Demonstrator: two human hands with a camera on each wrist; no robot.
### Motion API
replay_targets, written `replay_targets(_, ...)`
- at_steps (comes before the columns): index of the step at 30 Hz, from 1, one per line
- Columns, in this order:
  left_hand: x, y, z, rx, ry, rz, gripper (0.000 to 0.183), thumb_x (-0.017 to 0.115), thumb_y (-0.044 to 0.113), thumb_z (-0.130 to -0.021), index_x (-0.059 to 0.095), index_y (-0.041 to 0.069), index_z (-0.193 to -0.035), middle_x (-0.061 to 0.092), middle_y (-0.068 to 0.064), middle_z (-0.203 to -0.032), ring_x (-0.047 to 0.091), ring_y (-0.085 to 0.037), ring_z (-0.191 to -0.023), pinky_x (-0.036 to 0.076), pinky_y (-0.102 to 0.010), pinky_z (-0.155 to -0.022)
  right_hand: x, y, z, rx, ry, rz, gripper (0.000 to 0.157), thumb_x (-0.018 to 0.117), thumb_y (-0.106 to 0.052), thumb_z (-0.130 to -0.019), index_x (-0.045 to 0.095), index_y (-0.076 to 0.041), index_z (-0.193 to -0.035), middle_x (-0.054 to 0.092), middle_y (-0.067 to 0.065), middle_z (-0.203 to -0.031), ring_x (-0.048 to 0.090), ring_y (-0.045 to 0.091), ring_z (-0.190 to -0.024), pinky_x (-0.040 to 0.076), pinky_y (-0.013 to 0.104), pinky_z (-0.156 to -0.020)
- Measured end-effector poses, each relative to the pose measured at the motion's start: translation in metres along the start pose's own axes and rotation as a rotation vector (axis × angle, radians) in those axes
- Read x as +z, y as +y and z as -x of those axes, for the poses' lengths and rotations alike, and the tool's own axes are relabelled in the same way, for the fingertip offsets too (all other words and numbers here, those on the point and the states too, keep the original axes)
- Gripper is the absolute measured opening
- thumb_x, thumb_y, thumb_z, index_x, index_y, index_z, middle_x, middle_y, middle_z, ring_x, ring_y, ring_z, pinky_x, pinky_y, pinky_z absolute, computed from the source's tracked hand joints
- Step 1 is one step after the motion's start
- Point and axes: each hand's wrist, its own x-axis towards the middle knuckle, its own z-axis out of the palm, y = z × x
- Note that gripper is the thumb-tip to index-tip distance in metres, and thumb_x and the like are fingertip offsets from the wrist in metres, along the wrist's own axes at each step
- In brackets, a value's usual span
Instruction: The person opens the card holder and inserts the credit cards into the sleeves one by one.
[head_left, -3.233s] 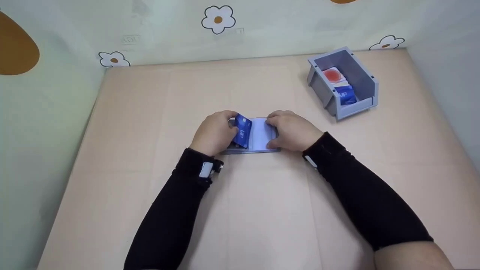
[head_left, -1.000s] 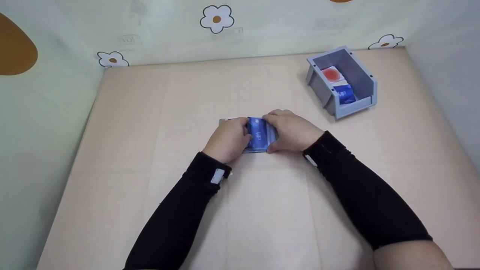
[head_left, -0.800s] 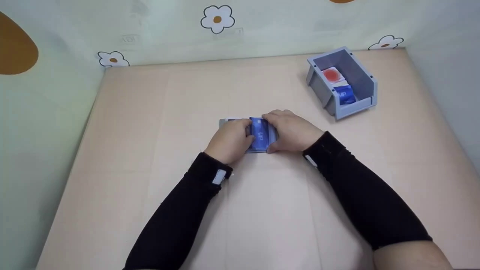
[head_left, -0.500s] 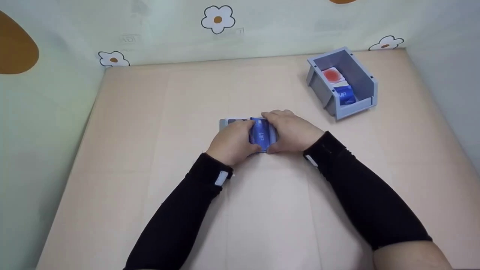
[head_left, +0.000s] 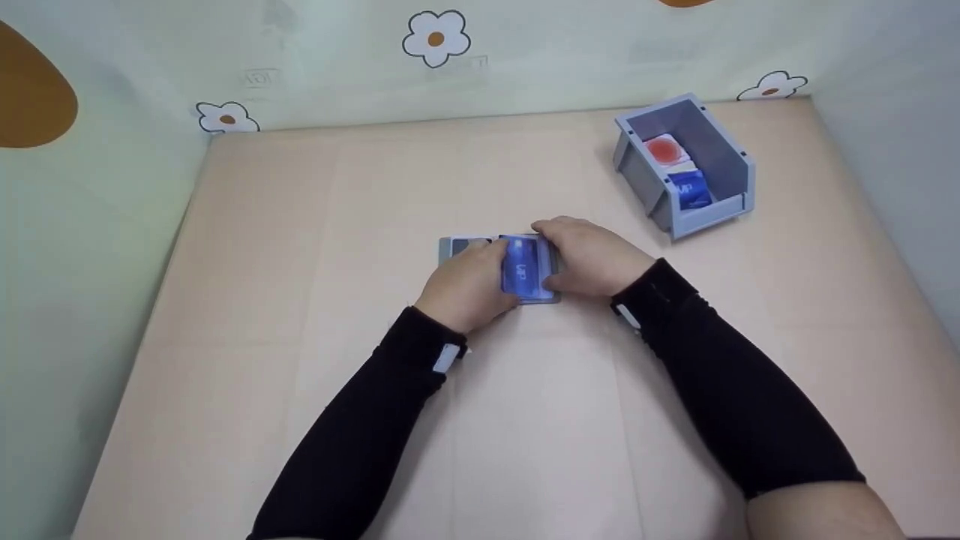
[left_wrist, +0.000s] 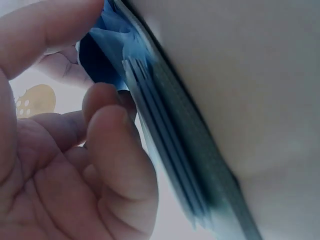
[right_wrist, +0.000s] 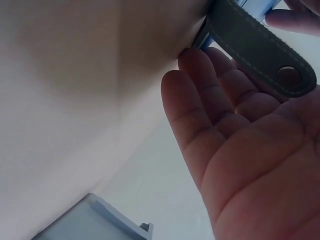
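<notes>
In the head view a card holder (head_left: 550,299) lies open on the table. A blue card (head_left: 521,268) marked VIP covers much of its right half. My left hand (head_left: 469,285) holds this card at its left side, thumb at the bottom edge and index finger at the top. The left wrist view has the holder's stacked sleeves (left_wrist: 167,145) edge-on beside the curled fingers. My right hand (head_left: 596,255) grips the holder's right edge, its thumb over the margin. The right wrist view brings out a stitched strap (right_wrist: 255,45) with a snap button above that palm.
A grey bin (head_left: 709,221) stands at the back right of the table (head_left: 337,225). Inside it are a card with a red circle (head_left: 665,150) and another blue card (head_left: 691,190). A wall (head_left: 337,67) with flower prints rises behind the table.
The blue card has gone from the holder's left side over to its right half, and the left hand moved right with it. Just now the right hand shifted slightly right, baring the holder's right margin.
</notes>
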Motion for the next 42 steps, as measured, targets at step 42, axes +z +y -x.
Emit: replay_targets(42, -0.015, 0.002, 0.006, -0.086, 0.029, 0.132, 0.078, 0.063, 0.035, -0.095, 0.035, 0.017, -0.165, 0.06, -0.012, -0.139, 0.061, -0.024, -0.102, 0.055, -0.042, -0.094, 0.005, -0.002, -0.004, 0.009, 0.037, 0.042, 0.072, 0.076, -0.036, -0.096, 0.051, 0.002, -0.151, 0.061, 0.021, -0.146, 0.056, 0.035, -0.14, 0.04, 0.049, -0.122)
